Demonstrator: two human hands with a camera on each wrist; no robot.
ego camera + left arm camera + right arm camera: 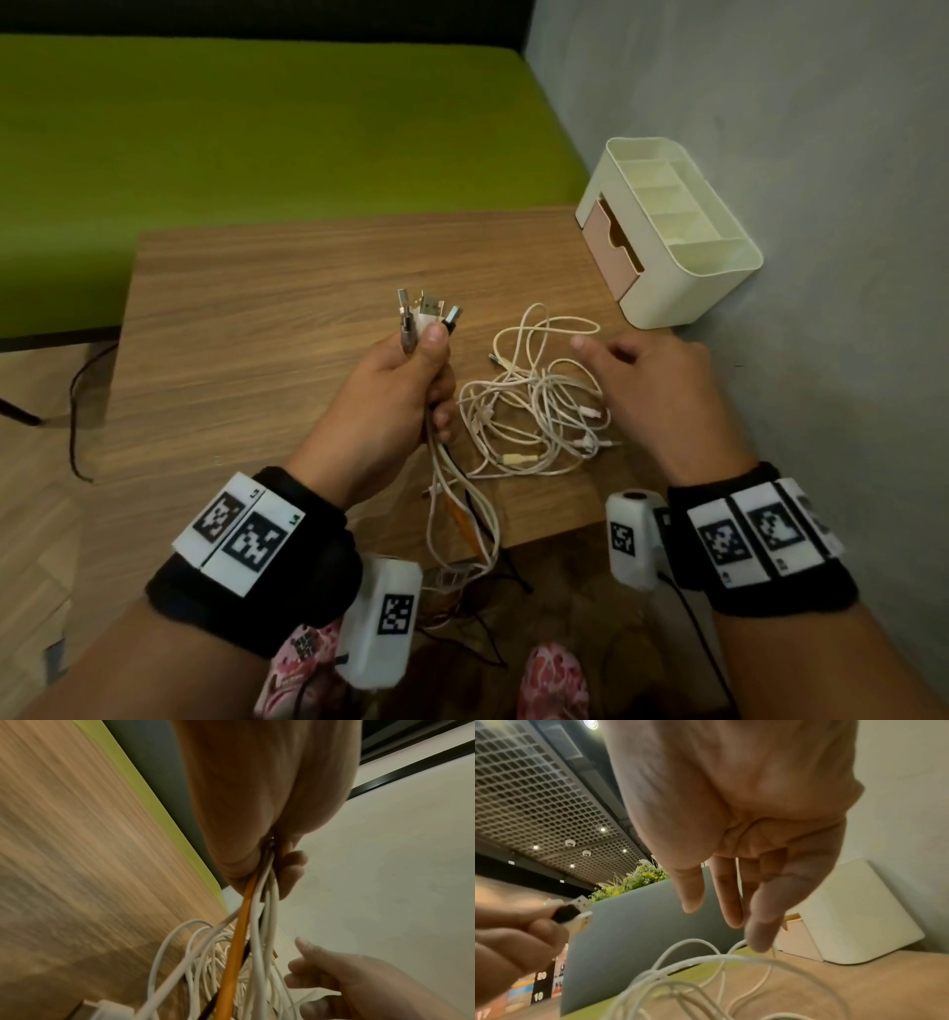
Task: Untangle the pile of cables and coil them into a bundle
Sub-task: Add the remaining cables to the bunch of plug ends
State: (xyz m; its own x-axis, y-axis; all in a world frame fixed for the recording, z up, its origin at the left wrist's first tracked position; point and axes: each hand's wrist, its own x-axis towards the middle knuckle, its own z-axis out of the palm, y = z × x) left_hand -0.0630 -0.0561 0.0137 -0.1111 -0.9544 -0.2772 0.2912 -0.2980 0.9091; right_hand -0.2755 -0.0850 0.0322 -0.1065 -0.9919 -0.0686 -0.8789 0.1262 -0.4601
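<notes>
left hand (405, 380) over wooden table (267, 318)

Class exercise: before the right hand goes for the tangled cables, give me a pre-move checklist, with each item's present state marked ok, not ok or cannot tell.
1. Left hand grips the gathered plug ends: ok.
2. Right hand free, fingers relaxed: ok.
3. White tangle untangled on the table: not ok.
4. Strands hanging off the table edge free of knots: cannot tell.
5. Organizer box apart from the tangle: ok.
</notes>
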